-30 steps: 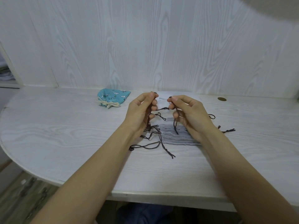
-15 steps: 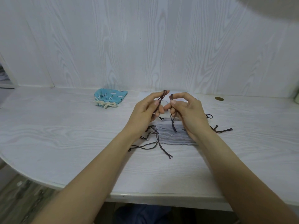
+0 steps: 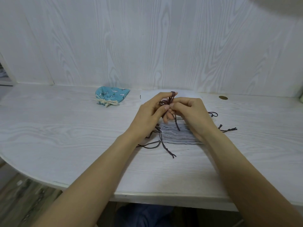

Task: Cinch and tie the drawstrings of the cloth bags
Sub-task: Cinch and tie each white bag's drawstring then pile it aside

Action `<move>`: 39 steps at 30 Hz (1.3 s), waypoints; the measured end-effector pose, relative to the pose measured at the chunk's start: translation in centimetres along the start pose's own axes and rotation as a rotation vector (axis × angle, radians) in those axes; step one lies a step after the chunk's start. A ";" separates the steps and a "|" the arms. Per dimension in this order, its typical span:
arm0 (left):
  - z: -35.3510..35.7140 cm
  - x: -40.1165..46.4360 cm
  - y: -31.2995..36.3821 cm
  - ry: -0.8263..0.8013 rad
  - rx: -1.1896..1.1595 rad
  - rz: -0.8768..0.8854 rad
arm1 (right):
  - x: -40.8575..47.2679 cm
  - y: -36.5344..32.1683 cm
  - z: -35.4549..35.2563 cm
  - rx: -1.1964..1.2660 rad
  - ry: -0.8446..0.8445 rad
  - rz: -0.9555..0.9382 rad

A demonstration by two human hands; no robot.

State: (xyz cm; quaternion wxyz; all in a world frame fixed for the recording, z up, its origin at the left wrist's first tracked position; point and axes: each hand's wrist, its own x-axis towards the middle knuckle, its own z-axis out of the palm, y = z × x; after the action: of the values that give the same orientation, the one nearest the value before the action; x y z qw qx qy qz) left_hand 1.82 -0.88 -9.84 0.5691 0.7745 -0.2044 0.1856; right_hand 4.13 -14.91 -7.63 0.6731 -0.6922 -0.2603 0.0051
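A: Both hands were up over the grey bag (image 3: 177, 136), which lay flat on the white worktop (image 3: 65, 128) near its back edge. The left hand (image 3: 148, 115) had its fingers curled, pinching a loop of the dark drawstring (image 3: 171, 99).

B: And the right hand (image 3: 191, 112) was curled in tight against it, thumb and fingers pinching the same cord, one end dangling over the bag.

A: Loose cord ends trailed on the worktop to either side of the bag.

B: Off to the left, well apart, sat the blue bag (image 3: 113, 95), its cream string (image 3: 106, 102) already knotted.
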 end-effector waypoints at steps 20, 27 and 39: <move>-0.3 0.2 0.9 0.052 -0.255 -0.156 | 0.3 -0.2 -0.7 0.474 0.077 0.212; -0.4 0.5 0.7 0.073 -0.253 -0.178 | 0.5 -0.1 -1.0 0.493 0.037 0.184; -0.7 0.7 0.6 0.144 -0.094 -0.130 | -0.1 0.2 -0.7 -0.475 0.079 -0.277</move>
State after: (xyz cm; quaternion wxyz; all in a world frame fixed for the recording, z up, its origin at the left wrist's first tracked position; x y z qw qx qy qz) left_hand 2.07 -0.42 -8.75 0.6288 0.7433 -0.1208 0.1936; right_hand 4.37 -15.63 -7.76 0.4959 -0.7880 -0.3201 -0.1752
